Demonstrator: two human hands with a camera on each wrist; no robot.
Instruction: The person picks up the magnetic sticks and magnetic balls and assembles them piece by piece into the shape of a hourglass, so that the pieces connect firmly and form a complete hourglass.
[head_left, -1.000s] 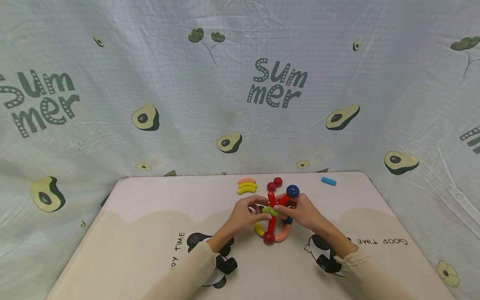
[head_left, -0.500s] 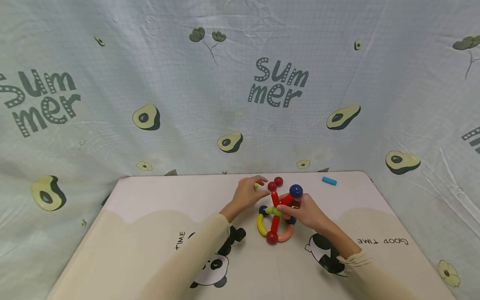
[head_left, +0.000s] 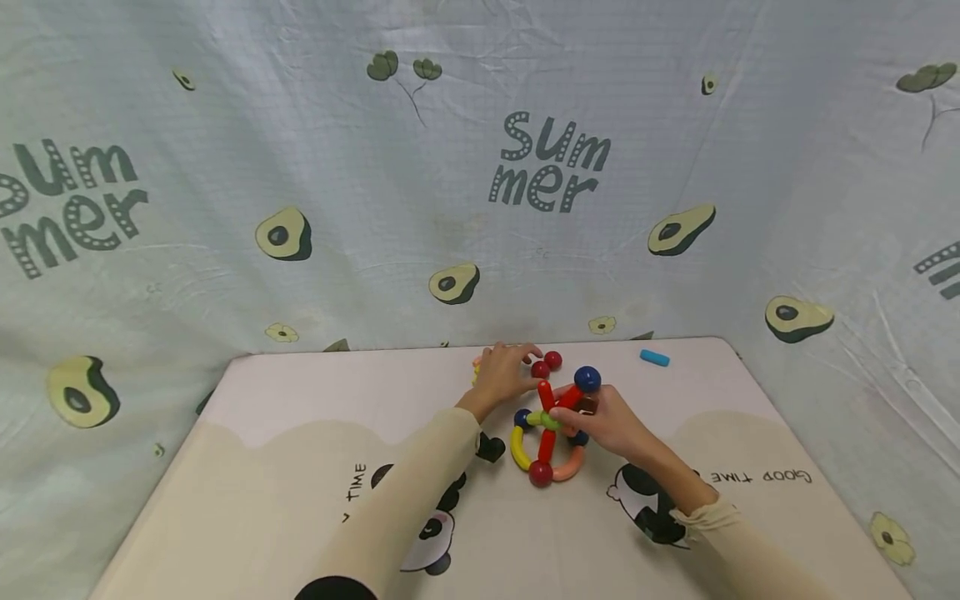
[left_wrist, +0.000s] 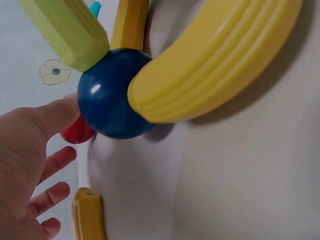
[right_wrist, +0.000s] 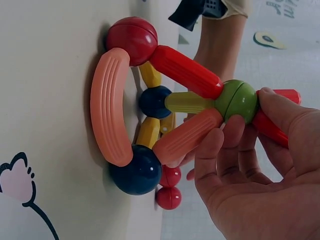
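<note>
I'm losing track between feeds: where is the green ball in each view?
Head: green ball, below and right of centre, held by the right hand.
Left wrist: not in it.
Right wrist: right of centre, pinched by that hand.
Shared landmark, all three views: the blue ball joined to the light green rod.

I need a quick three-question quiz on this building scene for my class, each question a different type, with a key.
1. Which colour of ball is the right hand pinching? A, red; B, green; C, dark blue.
2. True or false: the light-blue stick lies apart from the structure.
3. How many red balls lie off the structure, near the left hand?

Key: 1, B, the green ball; 2, true; 3, two.
</note>
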